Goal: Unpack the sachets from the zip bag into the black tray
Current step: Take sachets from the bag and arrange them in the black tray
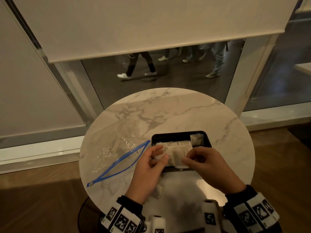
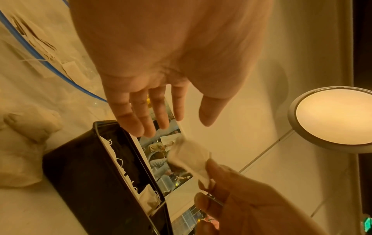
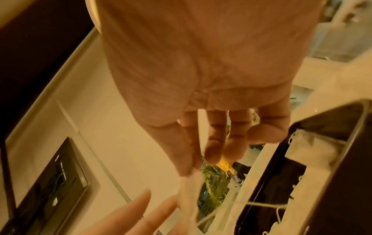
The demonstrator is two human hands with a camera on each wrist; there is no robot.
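Right hand fingers pinch a sachet above the black tray; left hand fingers relaxed.

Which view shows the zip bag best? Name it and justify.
The head view: the whole zip bag lies flat and open on the table, left of the black tray. The left wrist view catches only its blue edge; the right wrist view shows none of it.

A round bench with a white marble top stands by the window. A clear zip bag with a blue edge lies open on its left side. Just beside it sits a black tray with sachets inside. A few loose sachets lie near the front edge.
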